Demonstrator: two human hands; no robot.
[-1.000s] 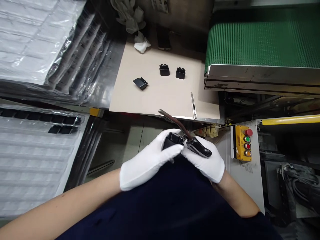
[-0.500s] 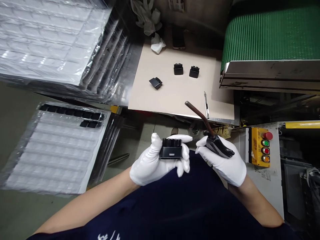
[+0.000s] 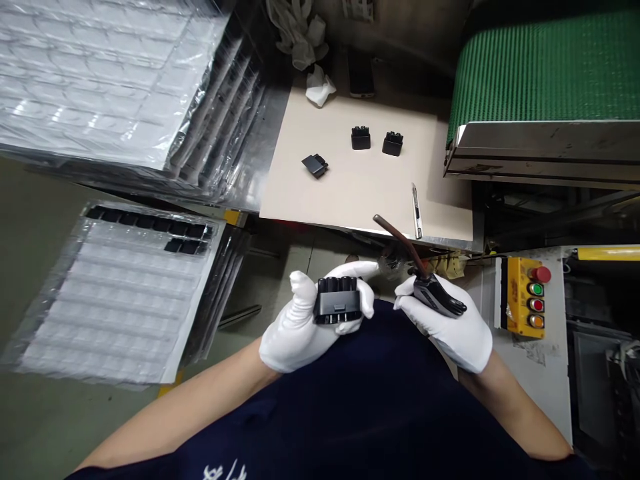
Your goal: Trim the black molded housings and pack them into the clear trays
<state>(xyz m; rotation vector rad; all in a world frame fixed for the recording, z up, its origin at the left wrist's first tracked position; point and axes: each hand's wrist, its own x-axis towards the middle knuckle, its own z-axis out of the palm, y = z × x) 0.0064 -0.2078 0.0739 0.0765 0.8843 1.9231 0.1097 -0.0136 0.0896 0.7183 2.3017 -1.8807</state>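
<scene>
In my white-gloved left hand (image 3: pixel 295 330) lies a black plastic connector housing (image 3: pixel 339 303), gripped at its sides with several round barrels pointing away from me. The thumb is raised off it. My right hand (image 3: pixel 450 330), also gloved, is wrapped around the black handle of a tool with a bent brown metal tube (image 3: pixel 400 241). The tube slants up and left, apart from the housing. Beyond my hands, three similar black housings (image 3: pixel 361 138) rest on the tan board (image 3: pixel 345 193), one of them lying tilted at the left.
A utility knife (image 3: pixel 417 211), crumpled white paper (image 3: pixel 320 87) and a phone (image 3: pixel 361 73) lie on the board. Stacked clear trays (image 3: pixel 100 80) stand left, above a partly filled tray (image 3: pixel 120 293). To the right are a green conveyor belt (image 3: pixel 545 73) and a yellow button box (image 3: pixel 524 297).
My left hand has turned the connector housing, showing a tab and the slotted near edge. It has shifted slightly left. The tool's tube tip has dipped a little.
</scene>
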